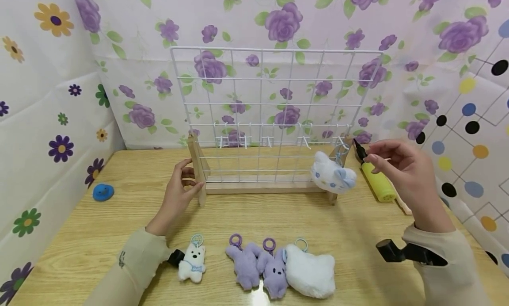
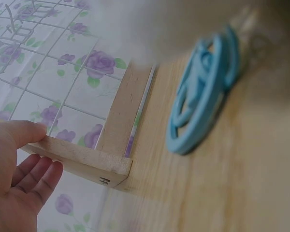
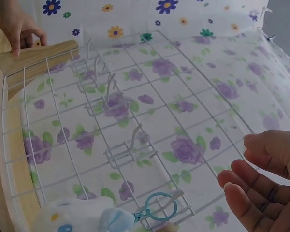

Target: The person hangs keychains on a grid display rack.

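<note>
White plush (image 1: 311, 273) lies nearest, at 5 o'clock on the table (image 1: 230, 213), beside two purple plushes (image 1: 245, 268) at 6; the dog (image 1: 192, 266) is at 7. At 8 o'clock, the left hand (image 1: 180, 189) grips the stand (image 1: 266, 188), thumb and fingers clamped on its wood. At 3, the right hand (image 1: 403, 171) is empty, fingers loosely bent, thumb apart, near the bottle (image 1: 378, 182). Between 3 and 4, the cat (image 1: 332, 173) hangs low on the grid (image 1: 260, 105), its ring (image 3: 159, 194) round a hook (image 3: 176, 193).

Likely faults: a jerk by the left hand could swing the cat and work its ring off the hook; a knock from the right hand could shift the hook along its wire or topple the bottle; the left mount (image 1: 176, 258), at the dog's 9 o'clock, could drag the dog if the arm sweeps right.
</note>
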Tool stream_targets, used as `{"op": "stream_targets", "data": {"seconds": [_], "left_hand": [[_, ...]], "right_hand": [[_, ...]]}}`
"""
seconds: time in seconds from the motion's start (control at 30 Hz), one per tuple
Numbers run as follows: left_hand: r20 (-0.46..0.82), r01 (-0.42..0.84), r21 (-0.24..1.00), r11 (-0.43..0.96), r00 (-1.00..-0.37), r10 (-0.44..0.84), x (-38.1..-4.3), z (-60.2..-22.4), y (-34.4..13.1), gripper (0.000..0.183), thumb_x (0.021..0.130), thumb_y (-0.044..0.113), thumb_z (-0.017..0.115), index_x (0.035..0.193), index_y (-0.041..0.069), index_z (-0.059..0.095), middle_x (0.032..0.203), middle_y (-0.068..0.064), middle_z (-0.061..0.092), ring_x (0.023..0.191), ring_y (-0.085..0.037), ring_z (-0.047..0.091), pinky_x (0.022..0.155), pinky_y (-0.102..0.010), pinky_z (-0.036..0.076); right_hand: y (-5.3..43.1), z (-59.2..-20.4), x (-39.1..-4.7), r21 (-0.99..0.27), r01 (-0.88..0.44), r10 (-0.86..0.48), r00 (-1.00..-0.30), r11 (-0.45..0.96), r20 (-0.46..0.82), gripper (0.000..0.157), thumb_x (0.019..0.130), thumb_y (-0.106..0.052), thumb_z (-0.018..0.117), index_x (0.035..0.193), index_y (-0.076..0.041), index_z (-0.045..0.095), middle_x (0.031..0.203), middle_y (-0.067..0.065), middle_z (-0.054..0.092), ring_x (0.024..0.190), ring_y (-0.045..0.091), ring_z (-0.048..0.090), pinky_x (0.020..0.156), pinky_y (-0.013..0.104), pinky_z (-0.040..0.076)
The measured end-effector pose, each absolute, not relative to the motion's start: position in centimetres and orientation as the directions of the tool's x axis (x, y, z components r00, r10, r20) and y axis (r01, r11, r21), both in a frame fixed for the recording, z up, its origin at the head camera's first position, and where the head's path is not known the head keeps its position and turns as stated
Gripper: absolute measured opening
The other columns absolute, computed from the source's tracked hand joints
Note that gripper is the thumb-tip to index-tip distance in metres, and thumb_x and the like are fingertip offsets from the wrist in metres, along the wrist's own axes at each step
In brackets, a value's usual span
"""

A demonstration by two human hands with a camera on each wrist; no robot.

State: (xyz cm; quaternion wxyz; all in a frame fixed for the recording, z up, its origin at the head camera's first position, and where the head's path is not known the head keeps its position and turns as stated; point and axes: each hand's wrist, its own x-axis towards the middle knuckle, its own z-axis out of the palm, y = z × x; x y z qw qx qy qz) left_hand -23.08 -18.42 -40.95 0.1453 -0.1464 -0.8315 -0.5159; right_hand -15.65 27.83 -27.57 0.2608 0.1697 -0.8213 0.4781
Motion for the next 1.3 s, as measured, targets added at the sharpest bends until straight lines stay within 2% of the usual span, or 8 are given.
{"op": "stream_targets", "data": {"seconds": [0.23,0.53,0.73,1.1,1.3], "left_hand": [[0.384,0.382,0.817,0.432,-0.919,0.086,-23.2,-41.1,-18.5,0.069,0.087,-0.001,0.066,0.145,0.004,0.029,0.117,-0.022,0.053,0.104,-0.026,0.053,0.081,-0.018,0.050],[0.397,0.392,0.806,0.444,-0.914,0.087,-23.5,-41.2,-18.7,0.070,0.086,-0.004,0.066,0.144,0.002,0.028,0.116,-0.024,0.053,0.103,-0.028,0.053,0.079,-0.016,0.049],[0.424,0.421,0.798,0.432,-0.901,0.095,-23.4,-41.2,-18.7,0.071,0.084,-0.005,0.068,0.144,0.000,0.029,0.113,-0.024,0.053,0.100,-0.026,0.053,0.078,-0.018,0.052],[0.415,0.409,0.804,0.431,-0.906,0.087,-23.4,-41.4,-18.6,0.071,0.084,-0.005,0.068,0.144,0.001,0.029,0.113,-0.024,0.054,0.101,-0.026,0.053,0.078,-0.018,0.050],[0.410,0.406,0.808,0.427,-0.908,0.086,-23.4,-41.3,-18.7,0.071,0.085,-0.005,0.067,0.144,0.002,0.029,0.114,-0.024,0.053,0.102,-0.027,0.053,0.078,-0.017,0.050]], "right_hand": [[27.6,-28.7,-14.0,-0.675,-0.495,-0.073,-0.831,0.546,0.551,0.023,0.089,0.005,0.062,0.111,0.000,0.062,0.094,-0.011,0.065,0.067,0.006,0.060,0.059,0.014,0.050],[26.7,-31.3,-13.5,-0.688,-0.528,-0.146,-0.833,0.498,0.534,0.026,0.085,0.012,0.063,0.110,0.005,0.061,0.095,-0.010,0.066,0.071,0.005,0.059,0.057,0.016,0.050],[26.4,-33.4,-13.4,-0.702,-0.511,-0.184,-0.852,0.496,0.490,0.026,0.086,0.009,0.063,0.112,0.004,0.060,0.096,-0.010,0.064,0.077,0.002,0.059,0.059,0.018,0.051],[25.8,-37.0,-13.2,-0.717,-0.477,-0.239,-0.878,0.508,0.415,0.026,0.088,0.002,0.064,0.114,-0.004,0.062,0.097,-0.007,0.064,0.076,0.002,0.059,0.056,0.022,0.051],[24.8,-38.6,-13.1,-0.731,-0.458,-0.273,-0.889,0.506,0.368,0.024,0.089,-0.002,0.065,0.113,-0.005,0.062,0.095,0.002,0.066,0.079,0.000,0.060,0.057,0.023,0.052]]}}
